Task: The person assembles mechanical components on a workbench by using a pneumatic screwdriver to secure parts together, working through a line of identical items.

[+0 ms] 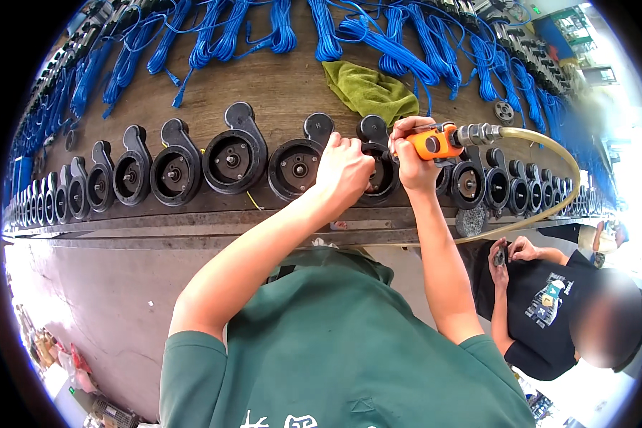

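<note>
My right hand [415,170] is wrapped round an orange air tool [436,143], with a metal fitting and a clear yellowish hose [574,160] at its right end. My left hand [346,171] is closed, its fingers curled in at a round black housing [382,180] with a small upper lobe. What those fingers hold, if anything, is hidden. Between my hands shows part of that housing's dark inside. Just left of my left hand stands a similar black housing [284,170], open at the front with a metal shaft in its middle.
Similar housings [232,158] line the bench's front edge [157,227] both ways. Bundled blue cables [282,28] hang along the back. A green cloth [371,89] lies behind my hands. The hose loops right, near a seated co-worker [549,299] handling a small dark part.
</note>
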A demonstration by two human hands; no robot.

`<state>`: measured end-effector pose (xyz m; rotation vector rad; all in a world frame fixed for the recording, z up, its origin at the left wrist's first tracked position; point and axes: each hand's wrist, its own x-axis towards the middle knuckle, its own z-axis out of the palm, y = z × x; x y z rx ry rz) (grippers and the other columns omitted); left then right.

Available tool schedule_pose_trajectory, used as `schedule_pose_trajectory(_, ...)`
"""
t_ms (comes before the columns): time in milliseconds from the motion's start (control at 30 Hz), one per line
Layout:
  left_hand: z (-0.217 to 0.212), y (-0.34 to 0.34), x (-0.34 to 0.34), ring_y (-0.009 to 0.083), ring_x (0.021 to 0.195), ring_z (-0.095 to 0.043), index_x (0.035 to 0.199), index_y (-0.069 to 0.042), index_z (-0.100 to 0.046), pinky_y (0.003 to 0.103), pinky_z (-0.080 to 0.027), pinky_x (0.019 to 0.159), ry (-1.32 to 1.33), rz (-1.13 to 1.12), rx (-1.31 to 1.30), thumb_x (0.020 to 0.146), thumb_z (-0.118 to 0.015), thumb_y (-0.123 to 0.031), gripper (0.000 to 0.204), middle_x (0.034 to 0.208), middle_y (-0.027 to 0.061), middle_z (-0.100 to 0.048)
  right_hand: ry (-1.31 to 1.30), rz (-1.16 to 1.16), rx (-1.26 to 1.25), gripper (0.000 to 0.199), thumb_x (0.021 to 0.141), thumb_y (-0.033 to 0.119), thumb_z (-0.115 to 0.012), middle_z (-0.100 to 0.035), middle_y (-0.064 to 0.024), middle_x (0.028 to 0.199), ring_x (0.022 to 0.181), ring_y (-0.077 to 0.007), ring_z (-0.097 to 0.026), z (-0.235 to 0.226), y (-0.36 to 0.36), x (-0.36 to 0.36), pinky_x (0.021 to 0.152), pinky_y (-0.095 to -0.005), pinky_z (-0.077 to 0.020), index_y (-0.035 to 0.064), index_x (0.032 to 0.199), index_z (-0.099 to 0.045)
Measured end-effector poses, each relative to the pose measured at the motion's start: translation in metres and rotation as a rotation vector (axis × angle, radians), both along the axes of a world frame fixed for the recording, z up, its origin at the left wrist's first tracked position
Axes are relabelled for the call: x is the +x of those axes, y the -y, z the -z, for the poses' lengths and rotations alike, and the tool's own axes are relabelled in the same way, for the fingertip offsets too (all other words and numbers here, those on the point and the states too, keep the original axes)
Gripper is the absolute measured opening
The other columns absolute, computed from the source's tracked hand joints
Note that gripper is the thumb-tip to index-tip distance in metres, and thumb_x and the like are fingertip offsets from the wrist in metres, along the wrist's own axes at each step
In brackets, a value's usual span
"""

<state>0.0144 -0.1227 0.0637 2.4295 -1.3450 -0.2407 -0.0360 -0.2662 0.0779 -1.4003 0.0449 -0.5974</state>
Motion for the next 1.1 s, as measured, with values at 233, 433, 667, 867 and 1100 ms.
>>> schedule_pose_trajectory(233, 0.003, -0.011, 0.008, 0.0334, 0.104, -0.058, 0.094, -0.003, -0.071, 0.046, -0.038, 0.100, -0.015, 0.080, -0.089, 0.068, -0.083, -0.043, 0.049, 0.101, 0.0185, -0.063, 0.009, 0.087, -0.049, 0.018, 0.078, -0.008, -0.062, -0.065, -0.0065, 0.084, 0.075, -0.0106, -0.063, 0.005, -0.001, 0.005, 0.069, -0.0236, -0.0505, -0.0027, 0.095, -0.061)
schedule_pose_trajectory(433, 0.006, -0.040, 0.006, 0.0338, 0.136, -0.043, 0.138, 0.005, -0.047, 0.047, -0.026, 0.118, 0.036, 0.021, -0.199, 0.056, -0.089, -0.048, 0.106, 0.130, 0.0175, -0.060, 0.040, 0.114, -0.014, 0.023, 0.078, -0.008, -0.061, -0.066, -0.0089, 0.089, 0.078, -0.0119, -0.064, -0.008, -0.004, 0.007, 0.069, -0.0237, -0.0515, -0.0039, 0.101, -0.061)
schedule_pose_trajectory(667, 0.019, -0.043, 0.008, 0.0330, 0.135, -0.044, 0.136, 0.004, -0.051, 0.047, -0.024, 0.119, 0.078, 0.038, -0.207, 0.055, -0.089, -0.047, 0.103, 0.123, 0.0164, -0.065, 0.014, 0.016, 0.092, 0.027, 0.083, -0.007, -0.056, -0.064, -0.0084, 0.090, 0.069, -0.0097, -0.059, -0.013, -0.028, -0.012, 0.062, -0.0219, -0.0495, -0.0026, 0.109, -0.057)
schedule_pose_trajectory(867, 0.013, -0.044, 0.007, 0.0312, 0.136, -0.045, 0.136, 0.004, -0.051, 0.047, -0.023, 0.120, 0.046, 0.038, -0.178, 0.058, -0.088, -0.047, 0.101, 0.125, 0.0160, -0.063, 0.044, 0.023, 0.137, 0.026, 0.083, -0.008, -0.056, -0.062, -0.0086, 0.089, 0.069, -0.0099, -0.059, -0.005, -0.038, -0.011, 0.061, -0.0218, -0.0493, -0.0033, 0.109, -0.056)
schedule_pose_trajectory(1100, 0.017, -0.042, 0.008, 0.0323, 0.134, -0.045, 0.135, 0.004, -0.052, 0.047, -0.025, 0.119, 0.050, 0.033, -0.218, 0.055, -0.089, -0.045, 0.101, 0.123, 0.0159, -0.065, 0.027, 0.021, 0.120, 0.026, 0.083, -0.008, -0.056, -0.062, -0.0078, 0.089, 0.071, -0.0100, -0.059, -0.002, -0.035, -0.005, 0.063, -0.0222, -0.0496, -0.0026, 0.108, -0.056)
